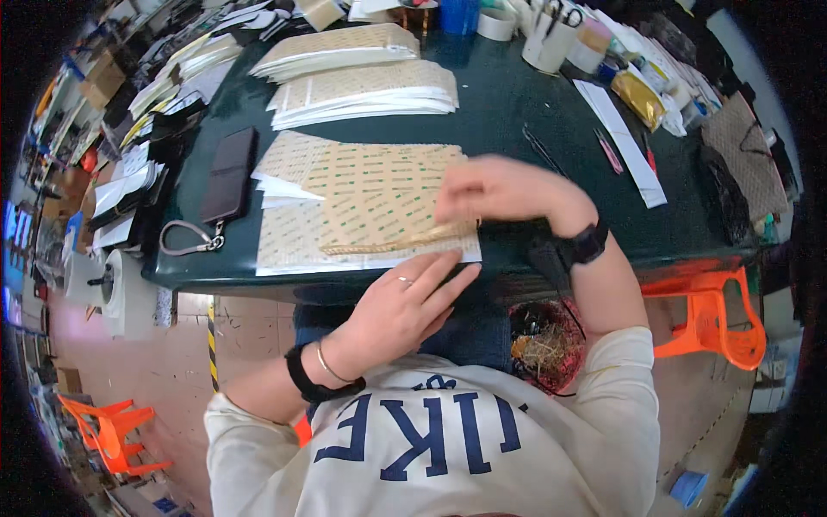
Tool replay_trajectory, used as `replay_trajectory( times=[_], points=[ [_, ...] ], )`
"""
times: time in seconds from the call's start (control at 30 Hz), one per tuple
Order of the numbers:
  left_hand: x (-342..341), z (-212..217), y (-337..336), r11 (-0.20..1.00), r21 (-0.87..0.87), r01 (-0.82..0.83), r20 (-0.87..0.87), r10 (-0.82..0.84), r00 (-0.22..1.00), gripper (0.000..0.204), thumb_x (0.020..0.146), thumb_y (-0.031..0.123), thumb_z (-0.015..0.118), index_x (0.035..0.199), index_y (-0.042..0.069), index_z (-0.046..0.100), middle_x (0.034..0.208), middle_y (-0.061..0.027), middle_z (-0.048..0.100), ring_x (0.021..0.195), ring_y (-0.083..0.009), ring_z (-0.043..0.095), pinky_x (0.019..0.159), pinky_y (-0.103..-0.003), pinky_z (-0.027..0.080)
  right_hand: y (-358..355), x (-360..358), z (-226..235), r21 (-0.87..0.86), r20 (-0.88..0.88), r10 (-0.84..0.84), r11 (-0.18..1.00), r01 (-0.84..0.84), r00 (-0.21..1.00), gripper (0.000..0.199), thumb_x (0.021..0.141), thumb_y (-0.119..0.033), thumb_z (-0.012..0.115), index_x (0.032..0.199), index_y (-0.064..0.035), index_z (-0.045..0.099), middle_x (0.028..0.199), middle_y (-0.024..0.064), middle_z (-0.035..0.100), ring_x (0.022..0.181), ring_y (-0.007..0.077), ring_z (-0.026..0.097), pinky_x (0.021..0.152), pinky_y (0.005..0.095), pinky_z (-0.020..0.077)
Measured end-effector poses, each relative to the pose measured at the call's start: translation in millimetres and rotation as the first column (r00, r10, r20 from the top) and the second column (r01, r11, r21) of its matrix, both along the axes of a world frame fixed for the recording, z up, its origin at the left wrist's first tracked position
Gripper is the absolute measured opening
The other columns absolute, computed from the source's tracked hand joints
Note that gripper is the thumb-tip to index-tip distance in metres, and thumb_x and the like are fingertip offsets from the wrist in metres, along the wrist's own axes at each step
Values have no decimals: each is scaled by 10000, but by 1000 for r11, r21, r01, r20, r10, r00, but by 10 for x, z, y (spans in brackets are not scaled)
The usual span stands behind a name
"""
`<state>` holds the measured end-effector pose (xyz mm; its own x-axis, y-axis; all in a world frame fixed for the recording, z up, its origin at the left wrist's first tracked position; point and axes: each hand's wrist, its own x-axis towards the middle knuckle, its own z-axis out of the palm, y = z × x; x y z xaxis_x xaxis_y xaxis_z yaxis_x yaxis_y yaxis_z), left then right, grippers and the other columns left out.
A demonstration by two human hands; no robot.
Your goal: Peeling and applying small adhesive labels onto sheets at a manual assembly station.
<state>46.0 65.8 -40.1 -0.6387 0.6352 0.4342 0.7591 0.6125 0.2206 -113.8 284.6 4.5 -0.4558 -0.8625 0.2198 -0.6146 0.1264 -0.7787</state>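
1. The left hand [405,302] lies flat with its fingers stretched out, grasping nothing; its fingertips press on the near edge of a white backing sheet [284,246] at the front rim of the dark green table [517,112]. A ring sits on one finger, and a black band and a thin bracelet circle the wrist.
2. The right hand [495,188] is blurred, curled over the right end of a tan, printed adhesive sheet [379,194]; it seems to pinch that edge, but the grip cannot be told for certain. A black watch sits on this wrist.
3. The tan sheet lies on top of the white backing sheet, near the table's front edge, between the two hands.
4. Behind it, two stacks of similar tan sheets [362,86] rest further back on the table.
5. A black wallet with a wrist loop [228,177] lies just left of the sheets.
6. A white cup holding scissors [550,39] stands at the far side, well apart from the hands.
7. An orange plastic stool [711,314] stands to the right, below the table.
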Motion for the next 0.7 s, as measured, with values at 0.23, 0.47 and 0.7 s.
replay_trajectory(
  times=[0.23,0.47,0.7],
  points=[
    [-385,131,-259,854,-463,236,-247,-380,891,698,881,215,637,1536,88,432,1592,-136,420,1476,-286,398,1224,-412,333,-128,206,-10,233,97,50,970,-71,994,152,923,-178,703,1001,-48,706,807,76,671,759,180,649,704,315,510],
    [-451,154,-283,841,-305,447,109,-436,893,882,834,360,700,1585,86,329,1669,-164,284,1533,-304,310,1285,-437,196,-146,201,-71,290,-164,-233,917,273,958,153,914,-202,706,989,-69,705,844,114,696,737,247,662,683,339,512],
    [-530,260,-301,841,-123,527,325,-467,822,966,799,405,773,1587,73,325,1676,-185,258,1550,-324,268,1283,-444,192,-318,-414,40,168,-381,-241,931,323,893,183,916,-272,717,980,-101,702,737,100,645,674,250,629,640,356,485]
  ],
)
